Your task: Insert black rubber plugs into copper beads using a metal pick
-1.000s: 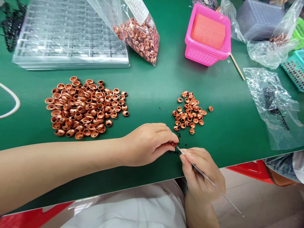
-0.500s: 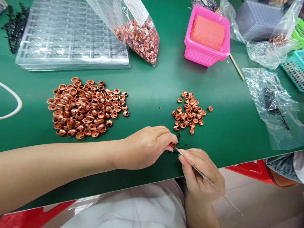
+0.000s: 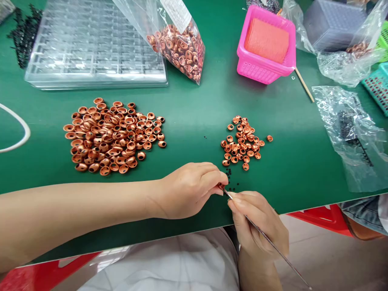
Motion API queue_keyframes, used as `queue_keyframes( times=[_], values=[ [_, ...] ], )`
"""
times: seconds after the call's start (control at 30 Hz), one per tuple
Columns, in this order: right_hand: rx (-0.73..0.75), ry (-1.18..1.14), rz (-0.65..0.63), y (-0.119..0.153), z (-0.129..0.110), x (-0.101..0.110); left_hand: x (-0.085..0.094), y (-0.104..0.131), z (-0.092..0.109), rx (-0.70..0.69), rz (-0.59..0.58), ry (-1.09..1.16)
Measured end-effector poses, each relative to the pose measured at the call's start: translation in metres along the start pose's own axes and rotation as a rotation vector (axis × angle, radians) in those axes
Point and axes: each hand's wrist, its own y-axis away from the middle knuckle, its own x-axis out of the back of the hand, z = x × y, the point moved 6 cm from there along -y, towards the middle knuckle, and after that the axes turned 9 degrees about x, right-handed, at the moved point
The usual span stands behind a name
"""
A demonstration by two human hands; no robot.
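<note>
My left hand (image 3: 194, 190) pinches a small copper-coloured cup-like piece (image 3: 221, 186) between thumb and fingers, which partly hide it. With its fingers closed on a thin metal rod (image 3: 275, 246), my right hand (image 3: 260, 226) holds the rod's tip at that piece; whether the tip is inside it cannot be made out. Tiny black bits (image 3: 229, 173) are scattered on the table just beyond the fingertips. Past them lies a small pile of copper-coloured pieces (image 3: 242, 139), each hollow with a hole. A larger pile of similar pieces (image 3: 112, 137) spreads beyond my left forearm.
Clear plastic trays (image 3: 97, 52) are stacked at the back left, beside a bag of copper pieces (image 3: 182, 48). A pink basket (image 3: 263, 72) holds an orange-red block. On the right lie a wooden stick (image 3: 304, 85) and a clear plastic bag (image 3: 354, 157). A white cable (image 3: 22, 129) curves in at left.
The rod's rear end has dropped a little, so it slants more steeply. Both hands keep their grip near the same spot. The whole view has shifted slightly.
</note>
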Motion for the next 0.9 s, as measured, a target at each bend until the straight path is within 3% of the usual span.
queue_keyframes(
  times=[0.63, 0.9],
  values=[
    [-0.036, -0.075, 0.131, 0.0004, 0.0057, 0.0035, 0.0026, -0.0034, -0.0075, 0.039, -0.021, 0.129],
    [-0.037, -0.106, 0.308, -0.0007, 0.0092, 0.0097, 0.0025, -0.0055, -0.0081, 0.053, -0.053, 0.185]
  ],
)
